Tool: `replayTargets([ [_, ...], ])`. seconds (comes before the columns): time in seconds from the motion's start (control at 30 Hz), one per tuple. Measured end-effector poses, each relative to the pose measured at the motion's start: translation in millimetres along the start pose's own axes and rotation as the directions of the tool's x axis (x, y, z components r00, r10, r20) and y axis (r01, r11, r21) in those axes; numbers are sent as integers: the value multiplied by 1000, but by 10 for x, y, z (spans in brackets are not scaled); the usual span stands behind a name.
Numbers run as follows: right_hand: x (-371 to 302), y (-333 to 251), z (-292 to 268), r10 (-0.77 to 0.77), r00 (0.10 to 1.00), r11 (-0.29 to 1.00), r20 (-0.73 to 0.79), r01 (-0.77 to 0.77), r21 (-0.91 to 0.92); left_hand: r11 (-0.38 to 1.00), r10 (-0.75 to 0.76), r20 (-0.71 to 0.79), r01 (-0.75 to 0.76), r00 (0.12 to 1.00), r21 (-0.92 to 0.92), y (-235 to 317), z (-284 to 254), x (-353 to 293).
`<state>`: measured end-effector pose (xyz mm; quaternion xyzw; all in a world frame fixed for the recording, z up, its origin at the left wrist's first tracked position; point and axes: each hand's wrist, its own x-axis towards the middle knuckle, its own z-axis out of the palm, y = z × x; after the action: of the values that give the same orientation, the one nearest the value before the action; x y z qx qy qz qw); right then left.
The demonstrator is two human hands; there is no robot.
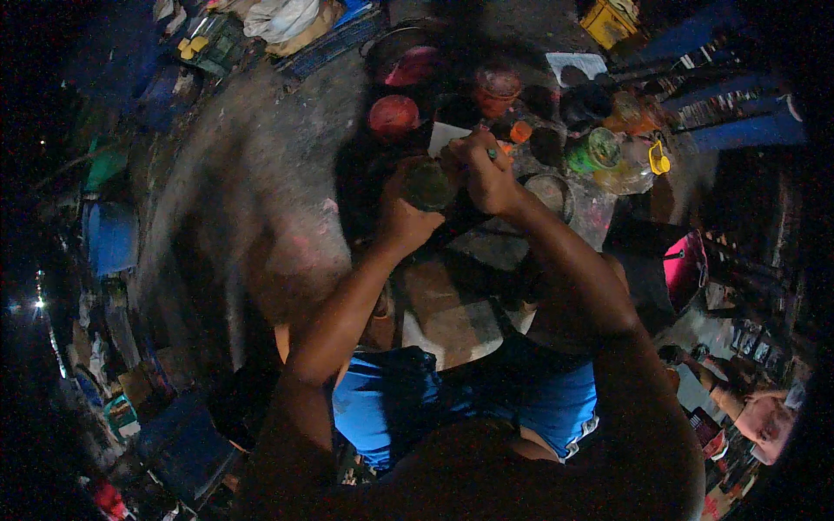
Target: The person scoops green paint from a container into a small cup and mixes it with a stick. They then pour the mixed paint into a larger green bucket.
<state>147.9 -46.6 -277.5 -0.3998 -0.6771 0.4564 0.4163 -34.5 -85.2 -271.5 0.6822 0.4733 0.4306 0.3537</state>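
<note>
Dark green round cup (427,185): left hand (402,205) grips it;
Small green-tipped thing (493,154): pokes from closed right hand (481,174);
Red round tub (393,116): over there, past both hands

No words or numbers here can be read. The blue shorts (556,395) have little white marks by the edge of the right leg, but they are too small and fuzzy to make out, and the blue-green box (122,415) low on the left has a pale patch that is just as hard to read. The white sheet (592,62) near the top and the pale sheet (445,136) near the middle are both too dim and blurry to tell if there is any writing on them.
</note>
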Motion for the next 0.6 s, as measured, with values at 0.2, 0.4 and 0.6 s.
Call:
replayTargets([
  [0.2, 44, -39, 96, -418, 905, 880, -79, 381, -283, 1000, 2, 33, -2, 999, -5, 56, -70, -4],
  [0.4, 64, 218, 41, -204, 972, 961, -117, 176, -212, 999, 6, 58, -4, 998, -39, 145, 4, 9],
  [0.6, 205, -44, 239, -432, 868, 877, -247, 340, -339, 1000, -5, 23, 5, 1000, 2, 217, -52, -39],
])
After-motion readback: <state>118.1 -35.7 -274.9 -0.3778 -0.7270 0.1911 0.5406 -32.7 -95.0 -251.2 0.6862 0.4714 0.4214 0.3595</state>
